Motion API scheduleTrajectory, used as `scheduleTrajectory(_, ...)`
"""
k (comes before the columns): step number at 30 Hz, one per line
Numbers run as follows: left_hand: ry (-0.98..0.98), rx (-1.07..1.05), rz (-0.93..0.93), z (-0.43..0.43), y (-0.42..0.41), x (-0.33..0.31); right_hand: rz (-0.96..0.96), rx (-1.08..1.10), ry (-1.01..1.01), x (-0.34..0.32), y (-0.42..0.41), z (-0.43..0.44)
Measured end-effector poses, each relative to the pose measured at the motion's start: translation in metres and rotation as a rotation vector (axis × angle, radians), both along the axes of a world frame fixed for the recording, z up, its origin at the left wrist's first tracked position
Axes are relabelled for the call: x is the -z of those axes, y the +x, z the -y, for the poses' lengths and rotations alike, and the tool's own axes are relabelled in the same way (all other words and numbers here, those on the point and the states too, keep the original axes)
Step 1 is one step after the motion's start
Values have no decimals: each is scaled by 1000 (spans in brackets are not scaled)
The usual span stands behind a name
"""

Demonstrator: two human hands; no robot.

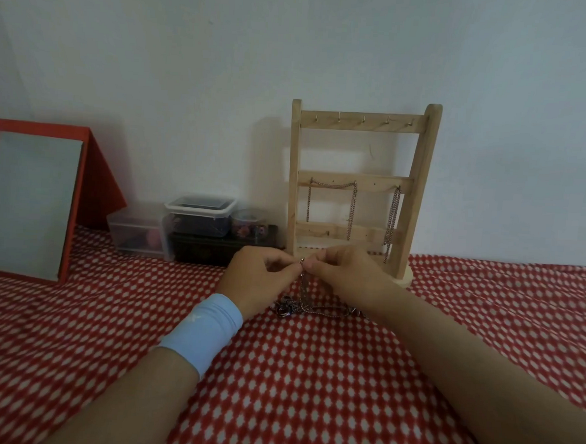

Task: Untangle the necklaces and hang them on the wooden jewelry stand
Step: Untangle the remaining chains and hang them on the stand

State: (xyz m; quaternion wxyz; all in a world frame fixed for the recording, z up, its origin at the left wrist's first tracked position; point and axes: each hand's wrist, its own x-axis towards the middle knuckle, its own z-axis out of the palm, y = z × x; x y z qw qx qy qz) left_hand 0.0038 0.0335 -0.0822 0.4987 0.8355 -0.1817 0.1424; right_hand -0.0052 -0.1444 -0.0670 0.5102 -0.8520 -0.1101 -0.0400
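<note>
Now, chains hang on the stand already, while left hand and right hand pinch another necklace above the leftover tangle.

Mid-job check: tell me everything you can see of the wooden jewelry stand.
The pale wooden jewelry stand stands upright on a round base on the red patterned cloth. Two posts carry three crossbars: the top bar's hooks are bare, dark chains hang from the middle one. The right hand hides part of its base.
</note>
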Motion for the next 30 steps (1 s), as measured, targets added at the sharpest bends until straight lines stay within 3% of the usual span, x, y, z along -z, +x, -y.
scheduleTrajectory(4, 62, -46, 18, 0, 2, 2, 141, -13, -270, 2, -2, -8)
scheduleTrajectory(7, 47, -8, -84, 2, 2, 1, 156, -22, -323, 2, -3, -7)
scheduleTrajectory(15, -169, 63, -224, 11, 0, -4, 10, -101, -22, 0, -4, 0)
scheduleTrajectory(21, -164, 51, -198, 18, 0, -16, 10, -83, 97, 4, 3, 12)
scheduleTrajectory(30, 278, 109, -72, 19, 5, -17, 204, -21, -232, 5, 1, 10)
